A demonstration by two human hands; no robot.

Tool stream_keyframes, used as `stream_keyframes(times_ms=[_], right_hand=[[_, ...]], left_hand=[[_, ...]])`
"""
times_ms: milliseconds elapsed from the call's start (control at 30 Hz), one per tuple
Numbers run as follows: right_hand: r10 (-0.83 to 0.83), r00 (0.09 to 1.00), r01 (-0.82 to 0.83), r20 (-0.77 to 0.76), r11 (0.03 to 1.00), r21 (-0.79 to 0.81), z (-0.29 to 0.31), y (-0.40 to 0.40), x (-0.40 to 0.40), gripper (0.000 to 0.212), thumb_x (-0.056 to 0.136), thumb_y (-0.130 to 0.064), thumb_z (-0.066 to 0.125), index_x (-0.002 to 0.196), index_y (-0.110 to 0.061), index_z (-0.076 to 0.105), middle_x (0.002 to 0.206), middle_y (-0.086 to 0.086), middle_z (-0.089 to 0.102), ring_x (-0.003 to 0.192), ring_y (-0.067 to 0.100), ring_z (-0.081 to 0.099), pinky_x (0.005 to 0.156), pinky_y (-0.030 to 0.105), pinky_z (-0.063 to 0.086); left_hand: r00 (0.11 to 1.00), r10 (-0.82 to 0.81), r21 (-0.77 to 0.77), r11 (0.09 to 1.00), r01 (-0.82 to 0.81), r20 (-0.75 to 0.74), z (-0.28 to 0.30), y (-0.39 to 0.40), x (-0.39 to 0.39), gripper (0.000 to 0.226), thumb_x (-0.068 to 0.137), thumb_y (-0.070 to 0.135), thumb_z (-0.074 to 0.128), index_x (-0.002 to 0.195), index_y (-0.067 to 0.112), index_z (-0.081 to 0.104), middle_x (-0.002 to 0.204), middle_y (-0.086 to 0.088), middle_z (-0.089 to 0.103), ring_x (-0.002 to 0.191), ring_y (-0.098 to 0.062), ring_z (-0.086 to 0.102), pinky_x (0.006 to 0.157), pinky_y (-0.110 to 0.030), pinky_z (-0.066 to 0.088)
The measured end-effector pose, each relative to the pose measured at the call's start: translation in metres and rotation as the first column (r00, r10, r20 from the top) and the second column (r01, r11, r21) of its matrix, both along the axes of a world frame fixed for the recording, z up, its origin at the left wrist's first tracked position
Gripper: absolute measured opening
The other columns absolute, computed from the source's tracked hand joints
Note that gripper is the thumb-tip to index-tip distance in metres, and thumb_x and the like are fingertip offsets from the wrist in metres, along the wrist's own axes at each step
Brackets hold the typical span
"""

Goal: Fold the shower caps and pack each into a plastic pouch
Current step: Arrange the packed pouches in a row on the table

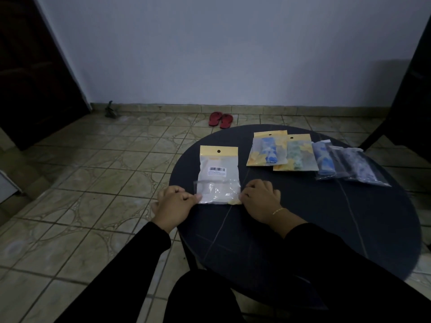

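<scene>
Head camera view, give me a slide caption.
Both hands pinch the near corners of a barcoded pouch beside four packed pouches.

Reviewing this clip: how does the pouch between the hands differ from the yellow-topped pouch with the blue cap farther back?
The near pouch shows a barcode label and pale contents; the far pouch shows a blue patterned cap and yellow flower print. The near pouch is pinched at its bottom corners by the left hand and right hand; the far pouch lies untouched. Both have a yellow header with a hang hole.
</scene>
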State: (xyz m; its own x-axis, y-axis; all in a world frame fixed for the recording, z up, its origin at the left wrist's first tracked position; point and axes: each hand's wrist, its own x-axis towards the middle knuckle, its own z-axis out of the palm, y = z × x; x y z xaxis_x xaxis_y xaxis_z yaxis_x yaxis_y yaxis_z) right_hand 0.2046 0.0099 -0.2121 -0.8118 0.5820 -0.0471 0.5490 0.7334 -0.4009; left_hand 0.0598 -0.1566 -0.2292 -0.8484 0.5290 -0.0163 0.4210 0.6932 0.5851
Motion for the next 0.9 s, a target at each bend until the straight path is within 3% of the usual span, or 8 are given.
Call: stream_keyframes(times_ms=[100, 200, 300, 500, 667, 767, 900], right_hand=[[-0.025, 0.997, 0.023, -0.069, 0.999, -0.034, -0.001, -0.003, 0.002, 0.03, 0.095, -0.034, 0.038, 0.112, -0.026, 0.062, 0.13, -0.007, 0.041, 0.124, 0.016, 0.029, 0.095, 0.034, 0.021], [-0.011, 0.991, -0.003, -0.135, 0.995, -0.103, 0.002, -0.002, 0.008, 0.024, 0.09, -0.047, 0.049, 0.105, -0.033, 0.061, 0.128, -0.01, 0.04, 0.125, 0.015, 0.028, 0.094, 0.032, 0.018], [0.008, 0.995, -0.02, -0.102, 0.993, -0.12, 0.004, 0.0, 0.011, 0.029, 0.085, -0.056, 0.054, 0.103, -0.036, 0.064, 0.13, -0.01, 0.039, 0.127, 0.015, 0.025, 0.099, 0.034, 0.02], [0.002, 1.0, -0.002, -0.009, 1.0, -0.023, 0.001, -0.001, 0.003, 0.039, 0.094, -0.052, 0.041, 0.115, -0.029, 0.064, 0.133, -0.008, 0.042, 0.128, 0.017, 0.026, 0.099, 0.036, 0.022], [-0.012, 1.0, 0.01, 0.02, 0.997, 0.079, -0.004, -0.005, 0.001, 0.042, 0.096, -0.051, 0.037, 0.121, -0.024, 0.058, 0.133, -0.005, 0.041, 0.127, 0.019, 0.027, 0.097, 0.037, 0.024], [-0.041, 0.999, 0.04, 0.011, 0.995, 0.087, -0.006, -0.006, 0.0, 0.045, 0.095, -0.052, 0.037, 0.12, -0.022, 0.059, 0.132, -0.005, 0.042, 0.126, 0.019, 0.029, 0.097, 0.038, 0.025], [-0.069, 0.998, 0.069, 0.005, 0.994, 0.086, -0.008, -0.007, -0.002, 0.045, 0.094, -0.053, 0.039, 0.114, -0.022, 0.063, 0.131, -0.006, 0.043, 0.125, 0.019, 0.031, 0.097, 0.039, 0.026]], left_hand=[[1.0, 0.017, 0.008, 1.0, -0.017, -0.003, -0.002, 0.001, 0.006, 0.025, 0.086, 0.06, 0.052, 0.079, 0.039, 0.065, 0.113, 0.016, 0.039, 0.125, -0.012, 0.026, 0.099, -0.034, 0.016], [1.0, -0.001, 0.032, 0.999, 0.001, 0.003, -0.003, -0.002, 0.009, 0.023, 0.086, 0.062, 0.049, 0.08, 0.044, 0.062, 0.114, 0.016, 0.039, 0.123, -0.011, 0.025, 0.096, -0.033, 0.016], [1.0, -0.011, 0.054, 0.998, 0.011, 0.001, -0.004, -0.004, 0.009, 0.022, 0.086, 0.061, 0.05, 0.082, 0.043, 0.063, 0.115, 0.016, 0.04, 0.122, -0.01, 0.026, 0.095, -0.03, 0.016], [1.0, -0.02, 0.064, 0.998, 0.021, -0.005, -0.006, -0.006, 0.007, 0.029, 0.089, 0.056, 0.05, 0.093, 0.034, 0.069, 0.119, 0.014, 0.039, 0.125, -0.014, 0.025, 0.107, -0.034, 0.018], [0.991, -0.006, -0.044, 0.999, 0.0, -0.137, -0.003, 0.001, 0.015, 0.038, 0.093, 0.054, 0.042, 0.099, 0.028, 0.069, 0.126, 0.011, 0.042, 0.125, -0.013, 0.026, 0.095, -0.032, 0.016], [0.966, 0.036, -0.071, 0.996, -0.056, -0.255, -0.006, 0.006, 0.022, 0.037, 0.093, 0.052, 0.044, 0.091, 0.026, 0.07, 0.125, 0.009, 0.045, 0.124, -0.016, 0.029, 0.095, -0.036, 0.021], [0.947, 0.121, -0.033, 0.99, -0.137, -0.297, -0.009, 0.011, 0.03, 0.033, 0.089, 0.049, 0.049, 0.078, 0.024, 0.068, 0.123, 0.007, 0.048, 0.123, -0.017, 0.03, 0.093, -0.038, 0.022]])
